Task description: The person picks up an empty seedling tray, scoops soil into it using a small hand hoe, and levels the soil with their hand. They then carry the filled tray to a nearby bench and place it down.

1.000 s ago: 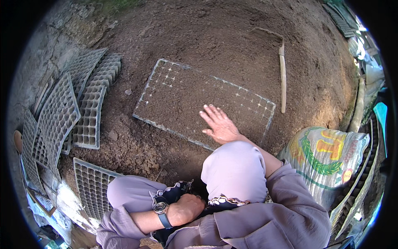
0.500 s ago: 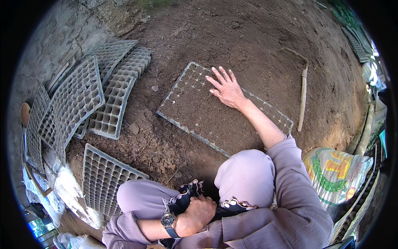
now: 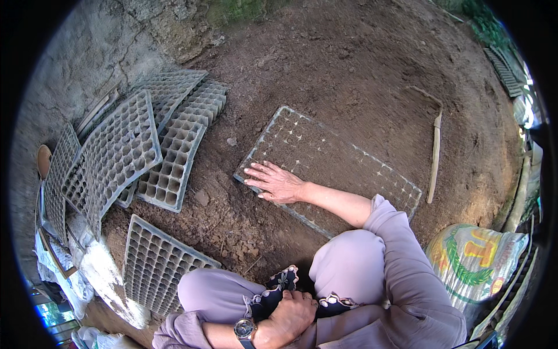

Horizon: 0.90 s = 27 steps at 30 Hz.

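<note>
Loose brown soil [image 3: 360, 70] covers the ground, and a rough grey wall [image 3: 110, 41] stands along its far left edge. Near the middle of the ground lies a flat tray [image 3: 260, 141] with rows of little cups. Soil fills it almost to the top, but pale bits of the cup walls peek out near its far left corner and its right end. The right hand [image 3: 274, 182] lies palm down at the tray's near left corner. Its fingers are stretched out with small gaps, and it has hold of nothing that shows. The left hand [image 3: 292, 317] is curled up in the lap, next to some dark cloth [image 3: 283, 280] with a wavy edge. I cannot tell if it is holding anything. A watch [image 3: 244, 330] is on that wrist. Left of the filled tray, more trays [image 3: 119, 151] lean in a messy pile. One more tray [image 3: 165, 262] lies closer, beside the left knee [image 3: 215, 286]. To the right is a tool [image 3: 435, 157] with a wooden handle and a bent end. Nearer, a colourful sack [image 3: 474, 262] sits by the right sleeve [image 3: 404, 250].
</note>
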### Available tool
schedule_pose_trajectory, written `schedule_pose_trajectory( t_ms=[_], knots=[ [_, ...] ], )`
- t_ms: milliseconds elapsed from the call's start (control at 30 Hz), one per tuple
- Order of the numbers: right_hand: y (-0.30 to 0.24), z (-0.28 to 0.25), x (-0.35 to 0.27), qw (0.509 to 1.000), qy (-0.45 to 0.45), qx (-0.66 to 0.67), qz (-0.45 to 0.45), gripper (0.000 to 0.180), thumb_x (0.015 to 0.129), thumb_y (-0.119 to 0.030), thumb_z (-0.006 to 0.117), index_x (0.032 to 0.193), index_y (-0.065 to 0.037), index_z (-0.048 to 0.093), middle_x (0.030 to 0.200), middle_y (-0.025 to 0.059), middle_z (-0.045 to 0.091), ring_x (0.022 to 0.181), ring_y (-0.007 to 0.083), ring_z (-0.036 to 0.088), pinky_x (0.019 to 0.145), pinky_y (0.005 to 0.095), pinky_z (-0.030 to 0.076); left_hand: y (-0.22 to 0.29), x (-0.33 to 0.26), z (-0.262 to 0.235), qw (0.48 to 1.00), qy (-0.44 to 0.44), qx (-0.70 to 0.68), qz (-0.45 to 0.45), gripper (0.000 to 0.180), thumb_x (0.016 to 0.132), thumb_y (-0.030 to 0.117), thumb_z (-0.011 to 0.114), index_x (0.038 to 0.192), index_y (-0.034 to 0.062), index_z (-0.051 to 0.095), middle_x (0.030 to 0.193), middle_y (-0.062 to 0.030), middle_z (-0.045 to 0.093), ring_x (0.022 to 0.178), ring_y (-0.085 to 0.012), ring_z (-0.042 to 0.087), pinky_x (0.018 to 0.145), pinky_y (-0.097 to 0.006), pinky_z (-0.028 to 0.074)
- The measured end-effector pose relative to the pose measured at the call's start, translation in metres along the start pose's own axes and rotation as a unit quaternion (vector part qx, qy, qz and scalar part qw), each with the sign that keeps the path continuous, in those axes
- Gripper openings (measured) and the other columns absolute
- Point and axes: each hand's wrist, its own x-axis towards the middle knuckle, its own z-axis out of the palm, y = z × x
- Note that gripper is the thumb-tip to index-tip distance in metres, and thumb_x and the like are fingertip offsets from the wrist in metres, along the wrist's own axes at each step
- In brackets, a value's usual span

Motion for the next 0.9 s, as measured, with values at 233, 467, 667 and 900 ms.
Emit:
schedule_pose_trajectory(
  t_ms=[233, 467, 667, 900],
  knots=[
    [0.083, -0.013, 0.032, 0.996, 0.070, -0.030, 0.041, 0.041, 0.093, -0.034, 0.048, 0.134, -0.026, 0.047, 0.147, 0.0072, 0.035, 0.138, 0.0271, 0.029, 0.115, 0.0450, 0.020, -0.002, 0.003, 0.004, 0.999, -0.051, -0.010, 0.013, 0.016, 0.080, 0.014, 0.055, 0.091, 0.0076, 0.064, 0.084, -0.0072, 0.060, 0.077, -0.0200, 0.061, 0.066, -0.031, 0.050],
    [0.157, -0.049, 0.034, 0.961, 0.068, -0.122, 0.239, 0.038, 0.092, -0.033, 0.049, 0.126, -0.018, 0.056, 0.145, 0.0092, 0.038, 0.138, 0.0257, 0.029, 0.114, 0.0516, 0.017, -0.005, -0.002, 0.018, 0.996, -0.072, -0.049, 0.007, 0.017, 0.080, 0.014, 0.055, 0.093, 0.0058, 0.063, 0.087, -0.0088, 0.061, 0.078, -0.0225, 0.061, 0.067, -0.033, 0.051],
    [0.152, -0.070, 0.044, 0.893, 0.268, -0.160, 0.325, 0.051, 0.097, -0.040, 0.037, 0.141, -0.012, 0.038, 0.153, 0.0112, 0.022, 0.142, 0.0260, 0.018, 0.114, 0.0538, 0.014, -0.005, -0.008, 0.021, 0.997, -0.070, -0.030, 0.002, 0.017, 0.080, 0.015, 0.056, 0.094, 0.0070, 0.062, 0.086, -0.0075, 0.060, 0.079, -0.0210, 0.061, 0.066, -0.032, 0.050],
    [0.127, -0.062, 0.023, 0.920, 0.128, -0.190, 0.317, 0.064, 0.097, -0.046, 0.035, 0.146, -0.006, 0.025, 0.155, 0.0115, 0.017, 0.143, 0.0259, 0.017, 0.114, 0.0531, 0.011, -0.012, -0.007, 0.009, 0.998, -0.047, -0.029, 0.008, 0.017, 0.080, 0.015, 0.056, 0.093, 0.0073, 0.062, 0.085, -0.0068, 0.060, 0.078, -0.0206, 0.061, 0.066, -0.032, 0.049]
  ],
)
